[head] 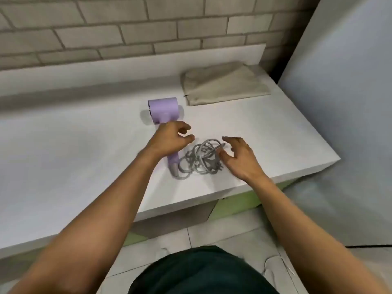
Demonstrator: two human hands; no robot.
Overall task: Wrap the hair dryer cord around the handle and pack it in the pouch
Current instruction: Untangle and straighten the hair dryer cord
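Observation:
A lilac hair dryer (164,109) lies on the white counter (84,145), head toward the wall, handle toward me. My left hand (171,137) hovers over the middle of the handle with fingers curled and apart, hiding that part; whether it touches is unclear. The handle's end (173,164) shows below my wrist. Its grey cord (200,159) lies in a loose tangled heap to the right of the handle. My right hand (238,158) is open at the heap's right side, fingertips at the cord. A beige fabric pouch (222,85) lies flat at the back right.
A brick wall (148,24) runs behind the counter above a raised ledge (106,68). The counter's right corner ends near a pale grey panel (350,102). Green cabinet fronts (239,203) and tiled floor lie below the front edge.

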